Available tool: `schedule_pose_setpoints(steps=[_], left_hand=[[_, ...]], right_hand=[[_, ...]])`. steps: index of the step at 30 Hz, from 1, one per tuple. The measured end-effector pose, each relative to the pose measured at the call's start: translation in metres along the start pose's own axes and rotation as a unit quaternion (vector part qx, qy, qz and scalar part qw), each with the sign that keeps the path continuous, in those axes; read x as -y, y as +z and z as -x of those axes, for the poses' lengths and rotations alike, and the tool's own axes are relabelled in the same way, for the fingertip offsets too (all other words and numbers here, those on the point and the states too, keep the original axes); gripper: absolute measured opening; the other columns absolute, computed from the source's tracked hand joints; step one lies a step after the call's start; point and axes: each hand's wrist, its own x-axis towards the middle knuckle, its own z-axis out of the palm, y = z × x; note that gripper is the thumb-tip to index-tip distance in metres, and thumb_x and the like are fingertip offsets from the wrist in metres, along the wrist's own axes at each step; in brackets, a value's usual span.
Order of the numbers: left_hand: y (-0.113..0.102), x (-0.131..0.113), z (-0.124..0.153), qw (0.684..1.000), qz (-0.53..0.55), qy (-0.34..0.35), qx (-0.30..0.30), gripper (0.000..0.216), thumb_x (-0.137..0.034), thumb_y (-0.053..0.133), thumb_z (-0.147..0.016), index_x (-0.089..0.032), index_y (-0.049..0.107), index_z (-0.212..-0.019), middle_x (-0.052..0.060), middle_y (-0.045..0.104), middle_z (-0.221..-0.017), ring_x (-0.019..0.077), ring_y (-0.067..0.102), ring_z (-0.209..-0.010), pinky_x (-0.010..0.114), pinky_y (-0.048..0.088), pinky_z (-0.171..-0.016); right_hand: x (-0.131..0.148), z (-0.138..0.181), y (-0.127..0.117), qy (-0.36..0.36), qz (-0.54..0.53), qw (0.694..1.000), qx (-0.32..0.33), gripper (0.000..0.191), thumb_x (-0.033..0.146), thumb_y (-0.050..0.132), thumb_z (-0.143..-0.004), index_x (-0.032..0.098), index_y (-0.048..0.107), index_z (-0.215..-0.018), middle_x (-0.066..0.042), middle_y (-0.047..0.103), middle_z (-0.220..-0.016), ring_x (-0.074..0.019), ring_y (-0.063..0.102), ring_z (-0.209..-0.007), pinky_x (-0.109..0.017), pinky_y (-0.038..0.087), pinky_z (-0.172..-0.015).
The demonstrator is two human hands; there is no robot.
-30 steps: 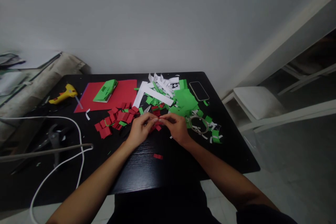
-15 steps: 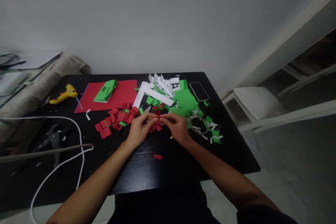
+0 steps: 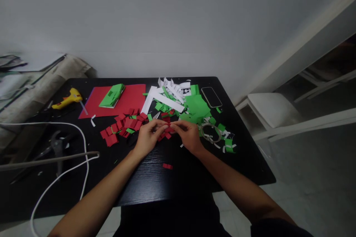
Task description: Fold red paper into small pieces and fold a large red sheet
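Note:
Both my hands meet above the middle of the black table, fingertips pinched close together. Between them is a small piece of red paper (image 3: 168,127); my left hand (image 3: 149,136) grips its left side and my right hand (image 3: 188,134) its right. More red paper pieces lie just beneath and behind the fingers, so the held piece's outline is partly lost. Left of my left hand spreads a pile of red paper pieces (image 3: 111,139) with a few green bits. One small red strip (image 3: 167,166) lies alone on the table in front of my hands.
Behind my hands are white paper strips (image 3: 168,102) and green paper (image 3: 198,106). A phone (image 3: 211,97) and a tape roll (image 3: 210,133) lie to the right. At left are red sheets (image 3: 130,98), a yellow glue gun (image 3: 68,99), pliers (image 3: 58,149) and a white cable (image 3: 83,137).
Almost nothing differs. My hands stay in the same place with the red paper between the fingertips, and the objects on the table lie as before.

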Motion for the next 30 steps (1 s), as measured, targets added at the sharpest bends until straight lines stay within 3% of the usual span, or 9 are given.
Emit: schedule_pose_setpoints(steps=[13,23,30], left_hand=[[-0.0007,0.0057,0.0011,0.999,-0.029,0.023,-0.013,0.018,-0.035,0.074,-0.087,-0.019,0.075,-0.094,0.004,0.077,-0.088,0.0166,0.072,-0.076,0.027,0.058,-0.072],[0.0001,0.0035,0.0003,0.999,-0.031,0.034,-0.01,0.017,-0.035,0.073,-0.087,-0.019,0.074,-0.094,0.003,0.077,-0.087,0.0158,0.072,-0.075,0.026,0.058,-0.071],[-0.0019,0.0042,-0.0003,0.999,-0.029,0.034,-0.017,0.017,-0.035,0.072,-0.088,-0.019,0.072,-0.095,0.003,0.076,-0.087,0.0162,0.072,-0.076,0.026,0.058,-0.071]], right_hand=[[-0.0025,-0.0016,0.0017,0.041,-0.061,0.997,0.02,0.026,0.045,0.082,-0.074,0.021,0.077,-0.082,-0.002,0.076,-0.083,-0.0195,0.073,-0.076,-0.034,0.066,-0.07],[0.0005,0.0009,0.0011,-0.001,-0.019,1.0,0.004,0.016,0.037,0.081,-0.077,0.023,0.078,-0.081,-0.002,0.077,-0.083,-0.0198,0.074,-0.074,-0.035,0.065,-0.076],[-0.0059,-0.0038,0.0006,0.009,-0.018,0.999,0.034,0.021,0.031,0.084,-0.073,0.022,0.076,-0.09,-0.003,0.079,-0.09,-0.0204,0.075,-0.086,-0.036,0.061,-0.087]])
